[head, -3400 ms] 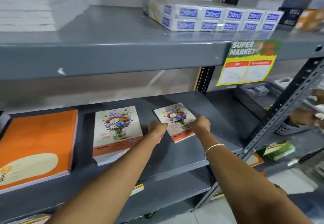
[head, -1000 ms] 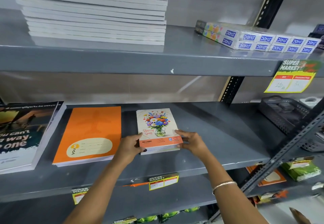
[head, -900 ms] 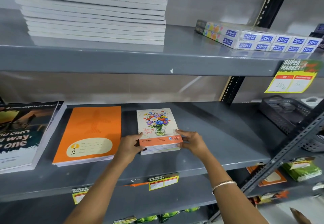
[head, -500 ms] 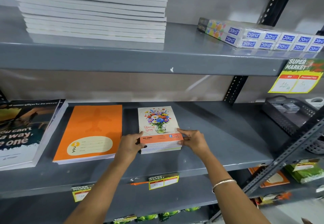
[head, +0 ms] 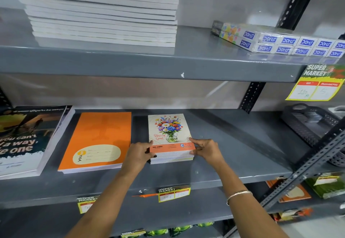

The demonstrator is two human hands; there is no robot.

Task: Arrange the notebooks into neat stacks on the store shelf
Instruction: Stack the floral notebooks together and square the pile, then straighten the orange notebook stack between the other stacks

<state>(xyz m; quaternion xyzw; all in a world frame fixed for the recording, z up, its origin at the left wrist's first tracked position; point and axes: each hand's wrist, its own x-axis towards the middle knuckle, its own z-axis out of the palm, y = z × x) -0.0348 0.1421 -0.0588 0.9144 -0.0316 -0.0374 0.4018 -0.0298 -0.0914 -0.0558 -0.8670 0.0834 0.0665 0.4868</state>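
A small stack of flower-cover notebooks lies on the grey middle shelf. My left hand presses the stack's near left corner and my right hand holds its near right corner, fingers wrapped on the edges. Left of it sits a stack of orange notebooks, and further left a stack with a dark photo cover. On the upper shelf rests a tall pile of white-edged notebooks.
Wrapped DOMS boxes sit on the upper shelf at right. A yellow price tag hangs from that shelf's edge. A dark plastic basket stands at the right behind a slanted metal brace. More goods lie on lower shelves.
Earlier one flower notebook lay apart to the right; it now sits on the flower stack. Over the last second both hands stay on the stack's near corners with little shift.
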